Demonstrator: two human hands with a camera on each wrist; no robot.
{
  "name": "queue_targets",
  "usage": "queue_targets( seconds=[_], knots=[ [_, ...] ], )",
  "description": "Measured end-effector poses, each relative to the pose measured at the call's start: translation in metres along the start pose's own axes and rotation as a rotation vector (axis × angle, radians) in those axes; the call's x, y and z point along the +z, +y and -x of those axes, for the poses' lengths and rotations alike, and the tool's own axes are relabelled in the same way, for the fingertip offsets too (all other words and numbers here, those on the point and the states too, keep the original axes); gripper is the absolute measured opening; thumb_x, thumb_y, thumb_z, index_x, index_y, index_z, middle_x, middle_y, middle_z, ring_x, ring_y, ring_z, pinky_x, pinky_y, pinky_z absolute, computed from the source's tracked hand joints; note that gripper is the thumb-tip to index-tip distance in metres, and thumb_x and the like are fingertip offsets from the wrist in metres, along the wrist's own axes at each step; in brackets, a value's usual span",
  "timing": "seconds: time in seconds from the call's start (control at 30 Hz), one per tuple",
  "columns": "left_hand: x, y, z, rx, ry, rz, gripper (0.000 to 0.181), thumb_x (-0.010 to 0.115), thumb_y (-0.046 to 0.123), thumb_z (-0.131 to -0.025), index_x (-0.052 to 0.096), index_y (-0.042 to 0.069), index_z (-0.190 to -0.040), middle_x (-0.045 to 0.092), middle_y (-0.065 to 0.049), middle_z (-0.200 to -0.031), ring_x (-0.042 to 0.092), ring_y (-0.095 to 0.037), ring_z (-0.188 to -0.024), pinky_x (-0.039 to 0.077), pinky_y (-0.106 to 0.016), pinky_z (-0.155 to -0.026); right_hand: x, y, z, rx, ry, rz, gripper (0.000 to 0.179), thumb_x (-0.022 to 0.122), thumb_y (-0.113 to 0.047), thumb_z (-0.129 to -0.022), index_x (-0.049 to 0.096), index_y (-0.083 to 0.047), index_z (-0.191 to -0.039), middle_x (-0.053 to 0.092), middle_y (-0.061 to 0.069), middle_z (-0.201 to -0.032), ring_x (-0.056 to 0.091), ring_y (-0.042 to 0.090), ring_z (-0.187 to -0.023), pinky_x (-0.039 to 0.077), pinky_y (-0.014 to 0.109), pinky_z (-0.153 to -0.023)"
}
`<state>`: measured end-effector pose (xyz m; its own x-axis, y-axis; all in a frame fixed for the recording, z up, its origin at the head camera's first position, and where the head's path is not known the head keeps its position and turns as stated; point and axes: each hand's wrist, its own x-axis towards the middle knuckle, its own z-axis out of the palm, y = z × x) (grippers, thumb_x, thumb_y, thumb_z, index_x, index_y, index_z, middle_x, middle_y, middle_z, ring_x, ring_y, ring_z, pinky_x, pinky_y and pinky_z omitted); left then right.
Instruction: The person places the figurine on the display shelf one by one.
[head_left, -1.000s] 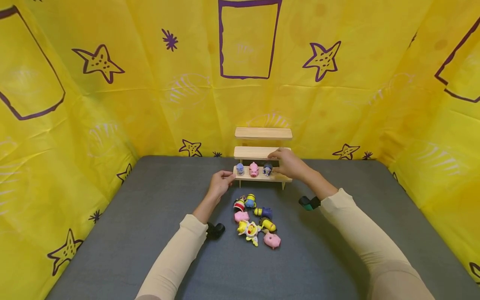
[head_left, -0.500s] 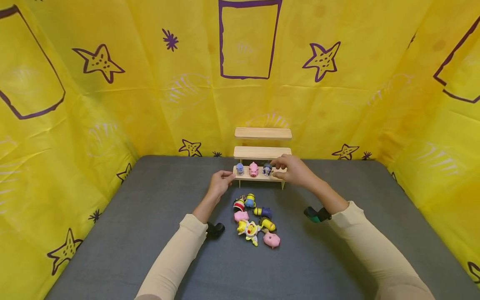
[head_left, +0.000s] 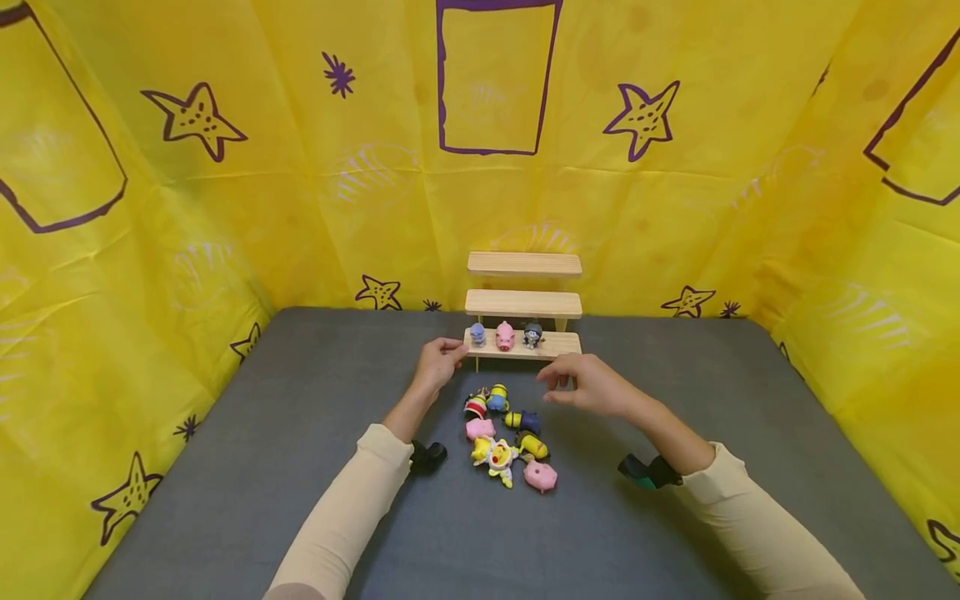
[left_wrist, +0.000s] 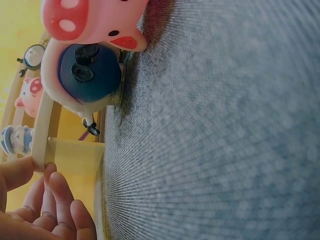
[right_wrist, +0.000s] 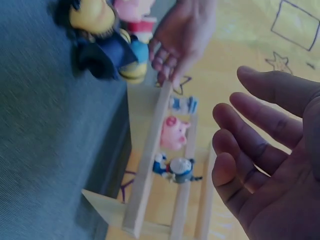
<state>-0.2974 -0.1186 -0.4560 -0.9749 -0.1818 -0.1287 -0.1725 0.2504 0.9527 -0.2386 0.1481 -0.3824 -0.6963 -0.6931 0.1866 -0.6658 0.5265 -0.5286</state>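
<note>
A three-tier wooden display stand stands at the back of the table. On its lowest board a small blue-grey figurine, a pink pig figurine and a dark-blue and white figurine stand upright in a row. My left hand pinches the left end of that board, thumb on top and fingertips beneath, as the left wrist view shows. Holding nothing, my right hand hovers in front of the stand's right end, its fingers relaxed and apart in the right wrist view.
In front of the stand lie several loose figurines, among them a yellow and blue one, a yellow and white one and a pink pig. Yellow cloth hangs around the grey table.
My right hand has left the dark-blue and white figurine and drawn back toward me, off the lowest board. My left hand has kept its grip on the board's end.
</note>
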Motion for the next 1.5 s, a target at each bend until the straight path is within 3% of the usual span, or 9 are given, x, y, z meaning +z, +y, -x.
queue_targets(
  seconds=[0.13, 0.37, 0.5, 0.67, 0.83, 1.03, 1.3, 1.5],
  knots=[
    [0.000, -0.001, -0.001, 0.002, -0.002, -0.007, 0.027, 0.063, 0.017, -0.095, 0.065, -0.002, -0.114, 0.065, -0.014, -0.096, 0.058, -0.016, -0.077, 0.043, -0.021, -0.064, 0.010, -0.003, 0.009, -0.005, -0.062, 0.016, 0.020, 0.073, -0.015, -0.086, 0.072, -0.006, -0.103, 0.068, 0.002, -0.088, 0.058, 0.009, -0.077, 0.052, 0.030, -0.068],
    [0.000, -0.002, -0.004, -0.006, -0.002, -0.010, 0.027, 0.063, 0.018, -0.095, 0.065, -0.001, -0.115, 0.064, -0.012, -0.096, 0.058, -0.015, -0.076, 0.043, -0.021, -0.065, 0.027, -0.009, 0.020, -0.019, -0.198, 0.039, 0.021, 0.074, -0.019, -0.085, 0.072, -0.007, -0.102, 0.064, -0.003, -0.082, 0.055, 0.008, -0.074, 0.045, 0.021, -0.067],
    [0.001, -0.001, -0.003, -0.010, -0.001, -0.010, 0.027, 0.063, 0.018, -0.095, 0.065, -0.001, -0.115, 0.065, -0.013, -0.096, 0.058, -0.016, -0.077, 0.042, -0.021, -0.065, 0.032, -0.007, 0.029, 0.001, -0.262, 0.036, 0.025, 0.075, -0.022, -0.084, 0.072, -0.009, -0.105, 0.064, -0.002, -0.083, 0.056, 0.010, -0.076, 0.044, 0.021, -0.068],
    [0.001, -0.001, -0.002, -0.010, -0.002, -0.011, 0.027, 0.063, 0.018, -0.095, 0.065, -0.001, -0.114, 0.065, -0.012, -0.095, 0.057, -0.015, -0.075, 0.042, -0.021, -0.064, 0.042, -0.006, 0.038, -0.008, -0.314, 0.046, 0.027, 0.077, -0.024, -0.082, 0.072, -0.011, -0.105, 0.064, -0.004, -0.084, 0.052, 0.004, -0.076, 0.043, 0.020, -0.070],
    [0.001, -0.001, -0.001, 0.000, -0.001, -0.011, 0.026, 0.063, 0.017, -0.095, 0.065, -0.002, -0.113, 0.065, -0.011, -0.093, 0.057, -0.014, -0.074, 0.042, -0.022, -0.064, 0.056, -0.009, 0.044, -0.003, -0.309, 0.065, 0.026, 0.081, -0.025, -0.078, 0.070, -0.015, -0.100, 0.060, -0.010, -0.084, 0.050, 0.002, -0.077, 0.042, 0.019, -0.071],
    [0.001, 0.001, 0.000, 0.007, 0.007, -0.005, 0.026, 0.063, 0.017, -0.095, 0.065, -0.002, -0.113, 0.065, -0.012, -0.094, 0.057, -0.014, -0.074, 0.043, -0.021, -0.064, 0.065, -0.010, 0.047, -0.011, -0.243, 0.099, 0.023, 0.079, -0.023, -0.079, 0.070, -0.015, -0.098, 0.060, -0.011, -0.083, 0.050, 0.003, -0.076, 0.041, 0.020, -0.070],
    [0.002, -0.001, 0.000, -0.006, -0.002, -0.012, 0.027, 0.063, 0.017, -0.095, 0.065, -0.002, -0.114, 0.065, -0.012, -0.094, 0.058, -0.014, -0.075, 0.043, -0.021, -0.064, 0.065, -0.004, 0.053, 0.035, -0.294, -0.113, 0.011, 0.068, -0.021, -0.091, 0.074, -0.013, -0.089, 0.065, -0.013, -0.076, 0.049, -0.007, -0.066, 0.046, 0.016, -0.063],
    [0.000, 0.001, 0.000, 0.001, 0.004, -0.011, 0.027, 0.063, 0.017, -0.095, 0.065, -0.002, -0.114, 0.065, -0.012, -0.095, 0.057, -0.014, -0.074, 0.043, -0.021, -0.064, 0.064, -0.002, 0.053, 0.042, -0.225, -0.066, 0.010, 0.070, -0.021, -0.089, 0.073, -0.012, -0.087, 0.063, -0.010, -0.076, 0.049, -0.005, -0.066, 0.044, 0.017, -0.062]
  ],
)
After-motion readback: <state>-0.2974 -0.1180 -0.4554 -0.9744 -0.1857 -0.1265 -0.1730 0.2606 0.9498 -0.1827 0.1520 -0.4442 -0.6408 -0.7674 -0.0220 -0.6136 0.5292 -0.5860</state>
